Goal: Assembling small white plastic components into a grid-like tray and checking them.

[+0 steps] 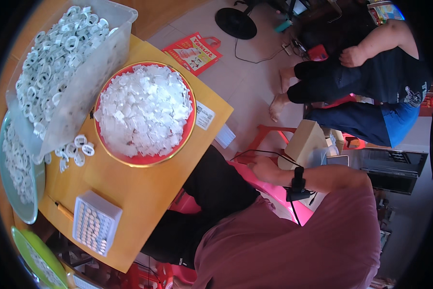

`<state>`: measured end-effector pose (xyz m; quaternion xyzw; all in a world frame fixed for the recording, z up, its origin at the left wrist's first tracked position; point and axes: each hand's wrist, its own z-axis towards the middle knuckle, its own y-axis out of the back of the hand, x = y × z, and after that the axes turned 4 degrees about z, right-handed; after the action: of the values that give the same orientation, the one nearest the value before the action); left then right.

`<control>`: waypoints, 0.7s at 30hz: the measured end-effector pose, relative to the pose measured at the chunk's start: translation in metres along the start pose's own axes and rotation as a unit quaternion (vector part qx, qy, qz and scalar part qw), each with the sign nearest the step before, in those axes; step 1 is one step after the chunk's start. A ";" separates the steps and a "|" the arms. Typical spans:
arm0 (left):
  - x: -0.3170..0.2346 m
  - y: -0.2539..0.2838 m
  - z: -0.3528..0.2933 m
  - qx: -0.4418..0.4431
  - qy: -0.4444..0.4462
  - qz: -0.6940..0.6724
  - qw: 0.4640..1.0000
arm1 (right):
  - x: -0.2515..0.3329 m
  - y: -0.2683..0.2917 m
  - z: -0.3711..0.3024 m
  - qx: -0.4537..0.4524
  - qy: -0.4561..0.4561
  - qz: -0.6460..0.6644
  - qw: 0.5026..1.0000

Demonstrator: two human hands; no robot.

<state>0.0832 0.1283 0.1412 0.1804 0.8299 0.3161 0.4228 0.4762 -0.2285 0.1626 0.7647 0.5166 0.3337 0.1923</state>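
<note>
My right hand is low beside the pink stool, away from the table. A black strap with a small device and cable circles that wrist. The hand's fingers are mostly hidden, so whether they grip anything cannot be told. My left hand does not show. On the table sits a round red bowl with a gold rim, heaped with small clear plastic pieces. Next to it several white ring-shaped plastic parts lie loose. A white box holds rows of small pale round-ended pieces.
A translucent tub full of white ring parts stands at upper left. Below it are a pale green basin and a bright green basin. A pen lies by the white box. Another person sits beyond a cardboard box.
</note>
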 end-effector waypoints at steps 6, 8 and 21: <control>-0.015 -0.019 -0.066 -0.045 0.031 0.027 0.998 | 0.025 0.040 0.050 0.091 0.167 -0.239 0.952; -0.024 -0.019 -0.084 -0.071 0.044 0.039 0.996 | 0.031 0.060 0.055 -0.006 0.243 -0.174 0.954; -0.099 0.037 -0.028 -0.227 0.111 -0.134 0.958 | 0.092 0.158 -0.066 -0.158 0.405 -0.190 0.880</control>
<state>0.1185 0.0883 0.2368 -0.0694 0.7943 0.4549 0.3967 0.5567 -0.2093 0.3391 0.4096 0.6250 0.6487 0.1445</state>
